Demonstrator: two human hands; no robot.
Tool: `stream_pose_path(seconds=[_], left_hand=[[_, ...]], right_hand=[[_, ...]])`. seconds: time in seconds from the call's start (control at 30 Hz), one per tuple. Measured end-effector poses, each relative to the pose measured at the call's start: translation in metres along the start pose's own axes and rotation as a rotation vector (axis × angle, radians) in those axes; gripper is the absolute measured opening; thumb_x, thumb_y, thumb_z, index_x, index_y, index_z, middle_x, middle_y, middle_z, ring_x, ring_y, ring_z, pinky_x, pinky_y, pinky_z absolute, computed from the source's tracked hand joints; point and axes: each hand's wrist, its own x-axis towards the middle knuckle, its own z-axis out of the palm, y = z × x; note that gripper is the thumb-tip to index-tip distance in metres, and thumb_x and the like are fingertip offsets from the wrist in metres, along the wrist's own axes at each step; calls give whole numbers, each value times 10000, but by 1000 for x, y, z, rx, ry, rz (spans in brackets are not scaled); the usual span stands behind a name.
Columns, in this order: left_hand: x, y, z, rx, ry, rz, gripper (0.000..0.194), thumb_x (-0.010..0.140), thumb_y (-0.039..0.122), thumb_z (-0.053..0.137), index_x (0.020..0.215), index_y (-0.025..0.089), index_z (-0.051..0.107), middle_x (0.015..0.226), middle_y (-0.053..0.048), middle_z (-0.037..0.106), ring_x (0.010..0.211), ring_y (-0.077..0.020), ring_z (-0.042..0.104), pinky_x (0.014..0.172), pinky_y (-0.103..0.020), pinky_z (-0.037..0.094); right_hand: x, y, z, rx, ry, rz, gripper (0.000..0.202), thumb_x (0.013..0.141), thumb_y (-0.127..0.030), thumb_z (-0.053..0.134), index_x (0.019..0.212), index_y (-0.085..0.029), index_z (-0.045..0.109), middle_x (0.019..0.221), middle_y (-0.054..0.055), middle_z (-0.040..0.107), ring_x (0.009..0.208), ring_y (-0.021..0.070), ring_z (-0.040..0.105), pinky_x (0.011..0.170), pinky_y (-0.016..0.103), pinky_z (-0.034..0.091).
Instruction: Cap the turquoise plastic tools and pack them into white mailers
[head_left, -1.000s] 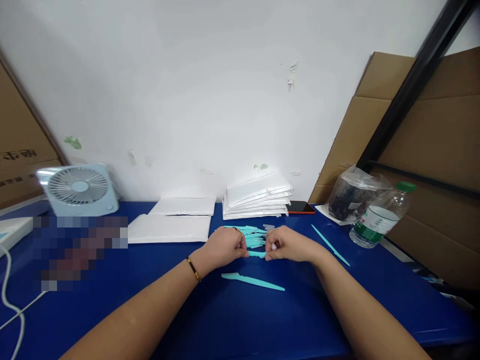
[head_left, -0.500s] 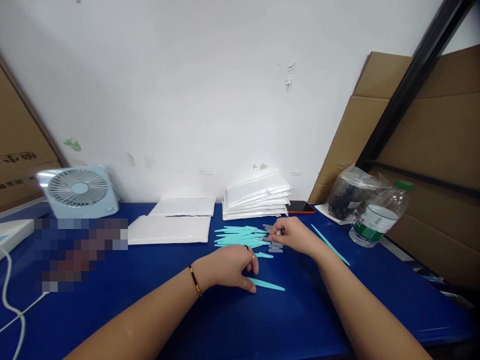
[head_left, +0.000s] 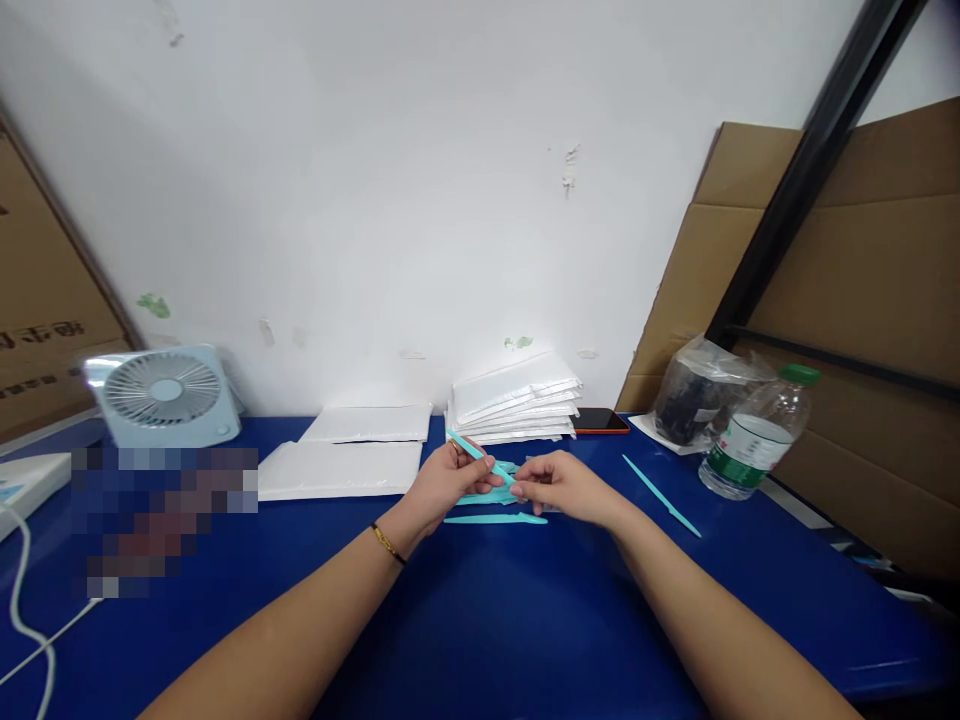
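At the centre of the frame, the left hand [head_left: 454, 480] held a turquoise strip [head_left: 466, 445] aslant above the worktop [head_left: 480, 620], its grip pinching it between thumb and fingers. The right hand [head_left: 562, 487] had its fingertips closed at the strip's lower-right end; whether they also pinched a small clear piece could not be told.

0.5 s earlier the left hand was down on a loose strip in the lower centre, and the right was among clear pieces beside the pile. That lower spot no longer held a strip, and the 2 hands had met. The lifted strip was therefore probably the same 1, and work on its end seemed under way.

Just below the hands lay a second strip [head_left: 491, 519], nearly level across the frame; the turquoise pile [head_left: 487, 496] was partly hidden behind them. A third loose strip [head_left: 661, 497] slanted at centre right, well apart.
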Motion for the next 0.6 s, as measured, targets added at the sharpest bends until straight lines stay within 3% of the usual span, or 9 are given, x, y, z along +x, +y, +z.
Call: stream_pose_path(seconds=[0.1, 0.27, 0.37, 0.47, 0.53, 0.6], left_hand=[[1, -5, 1, -45, -7, -33, 343, 686, 376, 705, 794, 143, 477, 707, -21, 625, 793, -173, 644, 706, -268, 502], [4, -11, -8, -17, 16, -46, 308, 695, 352, 691, 785, 145, 483, 744, -40, 647, 821, -171, 641, 755, -286, 496], [2, -7, -18, 266, -124, -27, 239, 679, 292, 679, 787, 138, 532, 768, -43, 649, 770, -162, 629, 705, -271, 494], [-1, 0, -28, 666, -311, 80, 148, 683, 157, 582, 827, 151, 616, 850, -34, 648, 776, -151, 597, 688, -252, 475], [-2, 4, -32, 854, -299, 163, 263, 700, 78, 464, 860, 179, 646, 927, -26, 642, 847, -151, 575, 740, -252, 459], [-3, 5, -34, 964, -194, 206, 349, 732, 57, 382, 904, 198, 651, 985, -26, 633, 913, -157, 557, 802, -267, 443]], right_hand=[[1, 3, 2, 26, -35, 7, 356, 751, -486, 565, 732, -143, 653, 618, 11, 611, 514, 102, 542, 515, 207, 413], [-5, 16, -26, -166, -106, 63, 346, 694, -479, 620, 682, -140, 687, 563, 0, 592, 488, 98, 491, 488, 209, 368], [-6, 24, -41, -289, -73, 63, 322, 637, -463, 670, 718, -154, 713, 605, 7, 622, 537, 111, 501, 489, 209, 335], [-3, 32, -45, -355, 113, 60, 294, 697, -429, 611, 747, -157, 708, 660, 20, 644, 578, 125, 518, 509, 216, 341], [0, 35, -44, -381, 216, 49, 256, 738, -371, 558, 756, -158, 699, 703, 29, 655, 608, 133, 531, 539, 225, 358], [1, 35, -41, -408, 247, 33, 218, 736, -323, 550, 763, -165, 697, 734, 31, 661, 630, 138, 539, 559, 230, 365]])
